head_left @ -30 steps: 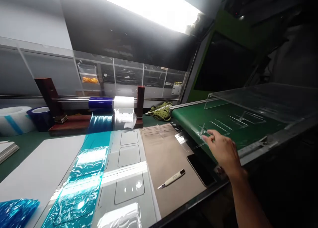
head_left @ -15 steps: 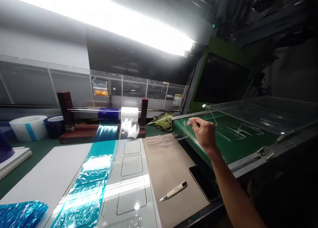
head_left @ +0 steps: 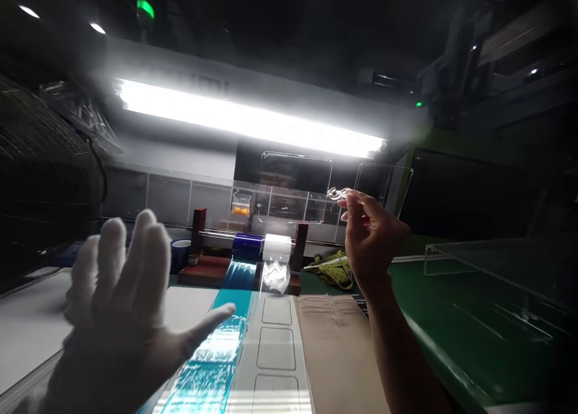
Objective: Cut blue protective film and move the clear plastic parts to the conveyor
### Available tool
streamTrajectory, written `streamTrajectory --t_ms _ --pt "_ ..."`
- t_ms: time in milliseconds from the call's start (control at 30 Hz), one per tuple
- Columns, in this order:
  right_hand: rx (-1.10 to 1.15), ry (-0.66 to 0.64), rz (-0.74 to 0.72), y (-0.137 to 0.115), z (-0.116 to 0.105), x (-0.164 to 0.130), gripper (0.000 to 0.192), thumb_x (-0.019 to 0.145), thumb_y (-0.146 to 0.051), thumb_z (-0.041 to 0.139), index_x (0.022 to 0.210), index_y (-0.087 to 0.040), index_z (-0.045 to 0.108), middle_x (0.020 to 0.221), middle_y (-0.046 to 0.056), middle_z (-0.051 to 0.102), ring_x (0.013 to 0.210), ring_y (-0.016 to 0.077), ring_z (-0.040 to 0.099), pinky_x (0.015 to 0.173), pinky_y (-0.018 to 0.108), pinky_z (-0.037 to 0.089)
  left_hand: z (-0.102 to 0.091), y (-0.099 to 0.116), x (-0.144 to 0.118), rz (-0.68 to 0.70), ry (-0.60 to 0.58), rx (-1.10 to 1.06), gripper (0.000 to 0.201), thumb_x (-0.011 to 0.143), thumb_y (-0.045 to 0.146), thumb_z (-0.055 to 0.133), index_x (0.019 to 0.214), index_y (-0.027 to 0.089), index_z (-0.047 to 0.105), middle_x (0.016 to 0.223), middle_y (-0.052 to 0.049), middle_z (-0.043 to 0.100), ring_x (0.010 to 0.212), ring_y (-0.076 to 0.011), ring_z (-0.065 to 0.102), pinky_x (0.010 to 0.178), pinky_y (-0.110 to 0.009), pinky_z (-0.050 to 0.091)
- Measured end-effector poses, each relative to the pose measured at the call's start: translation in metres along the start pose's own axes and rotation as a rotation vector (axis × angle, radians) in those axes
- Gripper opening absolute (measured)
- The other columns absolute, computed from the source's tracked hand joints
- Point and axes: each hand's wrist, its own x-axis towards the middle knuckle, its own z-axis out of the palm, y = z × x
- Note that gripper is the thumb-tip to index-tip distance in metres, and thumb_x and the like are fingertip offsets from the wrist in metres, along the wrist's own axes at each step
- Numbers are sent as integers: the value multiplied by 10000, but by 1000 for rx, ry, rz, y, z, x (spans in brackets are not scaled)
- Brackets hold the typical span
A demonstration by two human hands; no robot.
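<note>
My right hand, bare, pinches the middle link of a clear plastic moulding between thumb and fingers. Two thin rectangular panels with rounded corners extend from that link, one on each side, raised in front of the lamp-lit back wall. My left hand wears a white glove and is open, fingers up and thumb stretched right, holding nothing. Behind its thumb, a strip of blue film runs from a dark blue roll. Beside it lies a pale sheet with rounded-rectangle outlines.
A white film roll shares the rod on the dark red wooden stand. Brown cardboard lies right of the sheet. A green conveyor belt with more clear mouldings runs along the right, under a transparent panel. A spotted green cloth lies behind.
My right hand has lifted the clear moulding up from the belt area and brought it in front of the lamp. My gloved left hand has come into view. The camera has turned left and up.
</note>
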Motion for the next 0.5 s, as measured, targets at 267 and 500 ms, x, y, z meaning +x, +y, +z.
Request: streamTrajectory --t_ms 267,500 --pt "24 40 -113 -32 -4 2 199 937 -265 521 939 -164 692 800 36 754 652 139 685 558 237 505 -5 13 63 107 50 117 1238 649 759 590 1482 129 -74 1568 -107 -144 1415 -391 -118 1147 -590 -48" --pt "3 -35 -260 -59 5 -19 157 937 -167 516 980 -144 665 739 23 726 627 115 637 549 227 445 12 41 82 119 36 124 1118 749 634 596 1474 116 -79 1566 -124 -128 1415 -362 -130 1136 -585 -72"
